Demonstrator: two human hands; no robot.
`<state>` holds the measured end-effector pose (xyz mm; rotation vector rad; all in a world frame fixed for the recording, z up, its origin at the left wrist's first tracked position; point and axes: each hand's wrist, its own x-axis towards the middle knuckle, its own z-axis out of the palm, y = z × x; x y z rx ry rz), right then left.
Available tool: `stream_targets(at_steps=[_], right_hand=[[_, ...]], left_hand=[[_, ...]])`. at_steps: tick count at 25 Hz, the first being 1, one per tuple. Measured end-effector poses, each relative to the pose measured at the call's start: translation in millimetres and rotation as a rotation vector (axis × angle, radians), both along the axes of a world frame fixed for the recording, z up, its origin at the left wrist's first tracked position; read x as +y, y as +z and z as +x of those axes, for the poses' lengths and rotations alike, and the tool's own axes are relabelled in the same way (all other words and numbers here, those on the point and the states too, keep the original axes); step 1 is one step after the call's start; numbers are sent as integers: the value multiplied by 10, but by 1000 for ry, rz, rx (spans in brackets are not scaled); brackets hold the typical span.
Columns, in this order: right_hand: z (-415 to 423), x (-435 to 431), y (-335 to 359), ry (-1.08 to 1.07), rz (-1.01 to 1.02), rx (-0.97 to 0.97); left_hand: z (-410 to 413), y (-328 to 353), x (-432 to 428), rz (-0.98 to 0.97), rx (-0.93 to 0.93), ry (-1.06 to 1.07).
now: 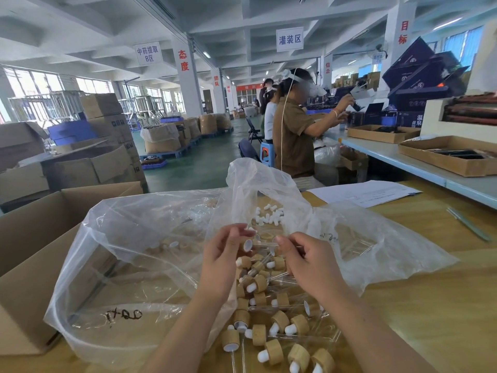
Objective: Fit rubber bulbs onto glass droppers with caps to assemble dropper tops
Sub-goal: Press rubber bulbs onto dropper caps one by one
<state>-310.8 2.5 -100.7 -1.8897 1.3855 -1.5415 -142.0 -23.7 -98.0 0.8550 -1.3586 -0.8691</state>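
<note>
Head view. Left hand (228,254): fingers pinch a cap (247,245), white mouth facing right. Right hand (309,265): fingertips pinch a dropper (265,245), its end at that mouth. Risk: a skewed push may snap the glass or slip it from the pinch. Tops (271,319) heaped below the grip; bulbs (269,212) beyond it. Writing: sign (289,39) "灌装区"; left sign (148,53) "中药提取B区"; pillars "态度", "目标"; bag (134,238) scrawl illegible.
</note>
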Motion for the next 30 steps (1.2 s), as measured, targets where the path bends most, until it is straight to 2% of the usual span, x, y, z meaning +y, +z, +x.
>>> stream_targets(at_steps=[2, 5, 8, 12, 22, 25, 28, 30], right_hand=[[-6, 4, 2, 36, 0, -49], [2, 18, 3, 70, 14, -73], [-4, 3, -13, 103, 7, -106], [4, -2, -27, 164, 58, -55], [-14, -5, -44, 43, 24, 87], [-36, -9, -58, 8, 15, 129], [-64, -34, -68, -36, -46, 126], [-89, -62, -50, -81, -81, 189]], left_hand=[[12, 6, -26, 99, 102, -20], [-14, -21, -19, 178, 87, -44], [7, 5, -15, 171, 132, -73], [24, 35, -23, 165, 246, -106], [22, 36, -17, 140, 285, -128], [58, 35, -16, 101, 206, -104], [72, -2, -25, 52, -21, -21], [71, -21, -29, 48, -109, -2]])
